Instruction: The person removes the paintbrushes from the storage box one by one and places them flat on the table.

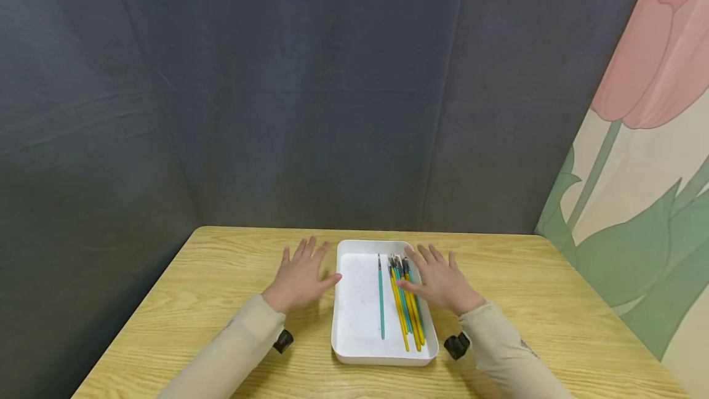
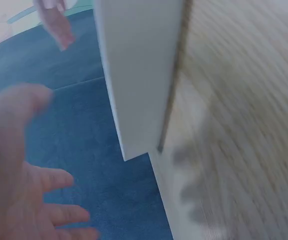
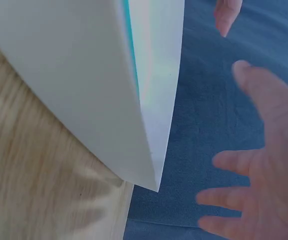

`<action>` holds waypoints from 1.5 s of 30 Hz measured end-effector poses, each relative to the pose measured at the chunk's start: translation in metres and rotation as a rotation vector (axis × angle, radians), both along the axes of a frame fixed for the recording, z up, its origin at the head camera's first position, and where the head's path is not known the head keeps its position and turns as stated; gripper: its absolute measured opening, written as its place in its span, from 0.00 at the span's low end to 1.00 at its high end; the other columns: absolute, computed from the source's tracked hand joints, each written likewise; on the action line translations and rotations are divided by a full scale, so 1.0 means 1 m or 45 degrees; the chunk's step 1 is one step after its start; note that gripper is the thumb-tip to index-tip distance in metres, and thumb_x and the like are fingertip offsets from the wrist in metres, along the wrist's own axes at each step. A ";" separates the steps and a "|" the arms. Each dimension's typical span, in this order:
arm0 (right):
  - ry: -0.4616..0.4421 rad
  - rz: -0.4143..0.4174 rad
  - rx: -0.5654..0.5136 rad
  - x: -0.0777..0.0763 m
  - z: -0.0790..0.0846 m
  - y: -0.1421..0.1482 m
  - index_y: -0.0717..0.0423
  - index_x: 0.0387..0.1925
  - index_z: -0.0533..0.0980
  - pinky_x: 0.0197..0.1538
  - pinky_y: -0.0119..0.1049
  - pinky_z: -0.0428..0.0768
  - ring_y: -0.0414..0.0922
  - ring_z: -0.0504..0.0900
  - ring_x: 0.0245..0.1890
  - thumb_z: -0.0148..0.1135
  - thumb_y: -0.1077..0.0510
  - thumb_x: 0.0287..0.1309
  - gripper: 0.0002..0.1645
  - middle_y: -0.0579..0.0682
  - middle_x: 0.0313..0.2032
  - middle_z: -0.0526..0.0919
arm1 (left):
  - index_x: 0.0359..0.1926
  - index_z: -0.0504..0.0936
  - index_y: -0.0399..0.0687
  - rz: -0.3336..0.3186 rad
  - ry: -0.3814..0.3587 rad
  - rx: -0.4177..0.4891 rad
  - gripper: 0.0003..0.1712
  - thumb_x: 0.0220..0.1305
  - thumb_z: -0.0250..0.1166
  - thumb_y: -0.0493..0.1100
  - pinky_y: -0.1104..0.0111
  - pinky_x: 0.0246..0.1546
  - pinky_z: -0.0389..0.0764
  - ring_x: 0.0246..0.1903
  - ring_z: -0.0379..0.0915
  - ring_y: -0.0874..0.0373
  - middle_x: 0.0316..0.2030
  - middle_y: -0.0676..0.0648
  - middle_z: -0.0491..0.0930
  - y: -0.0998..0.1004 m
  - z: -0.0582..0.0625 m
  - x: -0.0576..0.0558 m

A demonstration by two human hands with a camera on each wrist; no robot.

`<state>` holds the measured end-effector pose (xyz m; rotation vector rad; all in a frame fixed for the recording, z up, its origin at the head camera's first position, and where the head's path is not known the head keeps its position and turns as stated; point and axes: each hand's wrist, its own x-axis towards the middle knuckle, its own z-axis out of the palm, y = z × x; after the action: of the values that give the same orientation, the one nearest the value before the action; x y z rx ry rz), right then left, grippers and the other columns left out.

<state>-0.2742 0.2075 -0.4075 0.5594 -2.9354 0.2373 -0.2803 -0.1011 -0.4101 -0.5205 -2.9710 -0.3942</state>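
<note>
A white rectangular tray (image 1: 354,350) lies on the wooden table, its long sides running away from me. Several paintbrushes with yellow and teal handles (image 1: 408,310) are bunched along its right side, bristles toward the far end. One teal paintbrush (image 1: 381,300) lies apart near the tray's middle. My left hand (image 1: 301,279) hovers beside the left wall with fingers spread, thumb by the rim. On the other side my right hand (image 1: 440,282) is spread too, its thumb overlapping the brushes in the head view. Both wrist views show the palms (image 2: 9,195) facing the tray walls (image 3: 84,90), holding nothing.
The wood-grain table (image 1: 221,288) extends to both sides of the tray. A dark curtain (image 1: 310,109) hangs behind its far edge and along the left. At the right stands a wall painted with a pink tulip (image 1: 637,66).
</note>
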 end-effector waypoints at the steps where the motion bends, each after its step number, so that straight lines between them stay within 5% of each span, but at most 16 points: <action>1: 0.001 -0.001 0.010 0.000 0.002 0.000 0.54 0.70 0.62 0.64 0.74 0.54 0.66 0.63 0.66 0.56 0.31 0.59 0.47 0.65 0.66 0.66 | 0.74 0.57 0.48 0.002 -0.015 0.025 0.43 0.66 0.54 0.66 0.39 0.68 0.54 0.70 0.52 0.38 0.72 0.34 0.55 -0.001 0.002 0.000; 5: -0.066 -0.054 -0.008 -0.003 0.007 -0.002 0.56 0.65 0.68 0.58 0.61 0.74 0.60 0.78 0.55 0.61 0.40 0.61 0.37 0.62 0.58 0.76 | 0.65 0.70 0.38 0.012 -0.096 0.101 0.33 0.67 0.58 0.56 0.48 0.56 0.76 0.57 0.73 0.41 0.60 0.35 0.73 -0.004 0.007 0.000; 9: -0.157 -0.133 -0.079 -0.008 0.009 -0.002 0.55 0.64 0.70 0.42 0.48 0.83 0.49 0.84 0.41 0.62 0.44 0.61 0.33 0.58 0.52 0.81 | 0.54 0.78 0.39 0.013 -0.157 0.072 0.24 0.68 0.58 0.53 0.54 0.43 0.82 0.43 0.81 0.48 0.49 0.41 0.82 -0.007 0.007 0.000; 13: -0.209 -0.178 -0.128 -0.010 0.010 -0.002 0.55 0.62 0.71 0.34 0.41 0.82 0.43 0.81 0.34 0.62 0.46 0.62 0.31 0.55 0.48 0.83 | 0.52 0.80 0.41 0.012 -0.172 0.052 0.21 0.68 0.59 0.52 0.56 0.39 0.82 0.35 0.81 0.53 0.45 0.43 0.84 -0.007 0.007 0.000; 24: -0.360 -0.242 -0.380 -0.005 0.001 0.001 0.62 0.56 0.74 0.45 0.48 0.82 0.53 0.81 0.46 0.63 0.54 0.62 0.24 0.62 0.49 0.80 | 0.53 0.79 0.42 0.014 -0.205 0.087 0.21 0.68 0.58 0.51 0.60 0.32 0.80 0.26 0.76 0.59 0.40 0.45 0.84 -0.009 0.005 -0.001; 36: -0.503 -0.352 -0.737 0.000 -0.016 0.006 0.63 0.52 0.73 0.27 0.34 0.78 0.44 0.75 0.24 0.60 0.65 0.61 0.17 0.56 0.38 0.77 | 0.52 0.79 0.43 0.020 -0.199 0.094 0.20 0.68 0.59 0.51 0.64 0.27 0.76 0.24 0.72 0.61 0.41 0.45 0.84 -0.011 0.002 -0.002; 45: -0.534 -0.400 -0.840 -0.001 -0.020 0.006 0.63 0.49 0.74 0.32 0.37 0.84 0.45 0.76 0.30 0.61 0.67 0.60 0.15 0.56 0.39 0.75 | 0.52 0.79 0.43 0.024 -0.202 0.090 0.20 0.68 0.59 0.51 0.64 0.26 0.75 0.24 0.72 0.61 0.43 0.44 0.84 -0.010 0.002 -0.001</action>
<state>-0.2747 0.2130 -0.4274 -0.0593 -2.9736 1.3464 -0.2810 -0.1113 -0.4077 -0.4749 -3.0966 -0.5619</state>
